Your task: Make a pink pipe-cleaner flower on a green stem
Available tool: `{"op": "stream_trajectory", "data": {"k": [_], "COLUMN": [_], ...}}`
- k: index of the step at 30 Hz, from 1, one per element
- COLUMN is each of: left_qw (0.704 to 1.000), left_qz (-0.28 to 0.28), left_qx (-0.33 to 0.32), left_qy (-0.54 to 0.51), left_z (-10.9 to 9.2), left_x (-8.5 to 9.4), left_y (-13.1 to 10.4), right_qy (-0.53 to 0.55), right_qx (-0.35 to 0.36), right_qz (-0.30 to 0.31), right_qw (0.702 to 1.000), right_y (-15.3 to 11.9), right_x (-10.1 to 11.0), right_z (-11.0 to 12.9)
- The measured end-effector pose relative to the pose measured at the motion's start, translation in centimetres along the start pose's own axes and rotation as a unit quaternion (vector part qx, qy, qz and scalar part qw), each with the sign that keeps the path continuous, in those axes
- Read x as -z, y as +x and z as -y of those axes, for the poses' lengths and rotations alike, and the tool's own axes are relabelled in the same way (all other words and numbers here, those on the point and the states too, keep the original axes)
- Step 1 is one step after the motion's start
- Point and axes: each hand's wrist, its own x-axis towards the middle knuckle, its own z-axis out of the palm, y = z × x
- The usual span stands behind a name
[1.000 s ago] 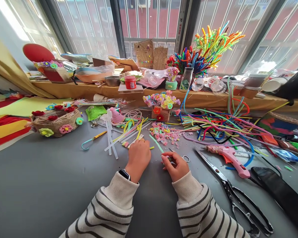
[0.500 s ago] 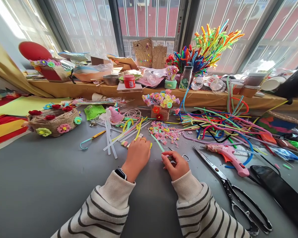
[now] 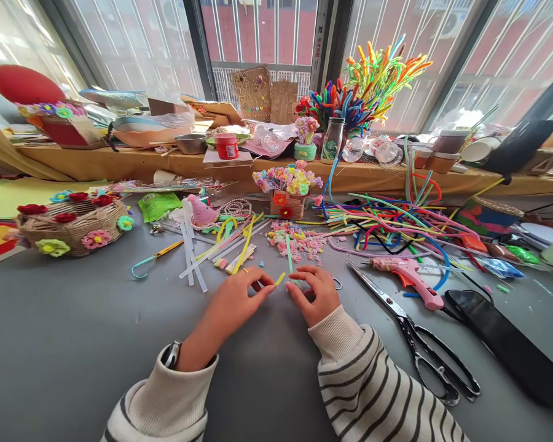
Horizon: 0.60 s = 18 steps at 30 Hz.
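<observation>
A short yellow piece of pipe cleaner (image 3: pixel 281 279) sticks out from the fingertips of my left hand (image 3: pixel 239 299), pinched between thumb and finger. My right hand (image 3: pixel 316 293) pinches the lower end of a pale green pipe cleaner (image 3: pixel 289 252), which points up and away over the table. A small gap separates the two hands. Beside my right fingers a metal finger loop (image 3: pixel 337 283) shows; the rest of that tool is hidden under the hand. Just beyond the hands lies a heap of pink and yellow fuzzy clippings (image 3: pixel 299 242).
To the right are large black-handled scissors (image 3: pixel 405 319), a pink glue gun (image 3: pixel 410 276) and a black case (image 3: pixel 502 344). Behind them spreads a tangle of pipe cleaners (image 3: pixel 387 221). Clear glue sticks (image 3: pixel 187 252) and a woven basket (image 3: pixel 74 230) with flowers lie left.
My left hand has come back toward me and now shows the yellow piece in its fingertips. My right hand has shifted slightly left, its green pipe cleaner turned more upright. The view has swung right.
</observation>
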Motion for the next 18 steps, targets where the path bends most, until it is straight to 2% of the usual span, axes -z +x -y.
{"op": "stream_trajectory", "data": {"k": [5,8,12,15,18], "left_qw": [0.995,0.994,0.990,0.985,0.979], "left_qz": [0.056,0.076,0.091,0.105,0.119], "left_qx": [-0.015,-0.029,-0.055,-0.077,-0.089], "left_qy": [-0.077,-0.079,-0.090,-0.115,-0.139], "left_z": [-0.5,-0.7,-1.3,-1.6,-1.5], "left_x": [0.7,1.1,1.4,1.1,0.6], "left_y": [0.0,0.5,2.0,3.2,4.1], "right_qy": [0.053,0.086,0.076,0.060,0.050], "right_qx": [0.019,0.026,0.009,-0.007,0.005], "right_qz": [0.029,0.019,0.007,-0.017,-0.029], "right_qw": [0.998,0.996,0.997,0.998,0.998], "right_y": [0.1,0.1,0.3,0.5,0.6], "right_x": [0.1,-0.2,-0.1,0.4,0.8], "right_z": [0.3,0.1,-0.3,-0.5,-0.7]}}
